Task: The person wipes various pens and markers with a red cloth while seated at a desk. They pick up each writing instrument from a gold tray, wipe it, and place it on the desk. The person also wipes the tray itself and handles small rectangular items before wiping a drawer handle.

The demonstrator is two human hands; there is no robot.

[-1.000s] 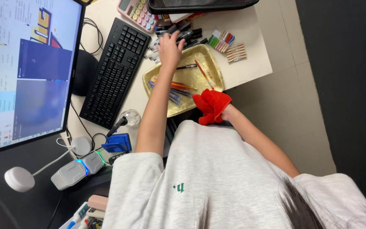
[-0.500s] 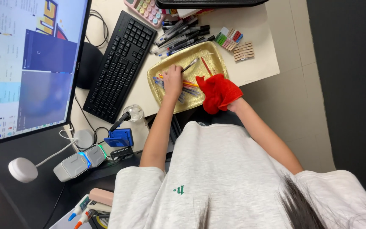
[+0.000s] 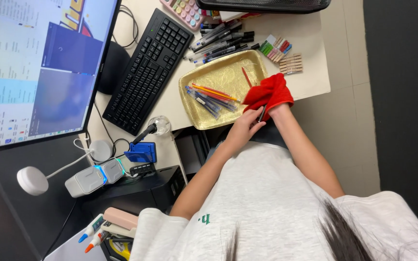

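- The left hand [image 3: 245, 126] pinches the lower end of a dark pen [image 3: 262, 113] between thumb and fingers, at the near edge of the desk.
- The pen's upper part runs into a red cloth [image 3: 268, 92], which wraps the right hand [image 3: 273, 99]; the fingers under the cloth are hidden, so their grip cannot be told, though the cloth bunches round the pen.
- Just beside both hands lies a gold tray [image 3: 218, 72] on the white desk [image 3: 310, 72]; the cloth overlaps its right corner.
- In the tray rest a bunch of coloured pens [image 3: 210, 95] and one red pen [image 3: 246, 77], apart from them.
- Beyond the tray lies a row of dark pens [image 3: 221, 42], with wooden clothespins [image 3: 291, 63] to the right.
- A black keyboard [image 3: 147, 72] and a lit monitor [image 3: 35, 67] stand to the left.
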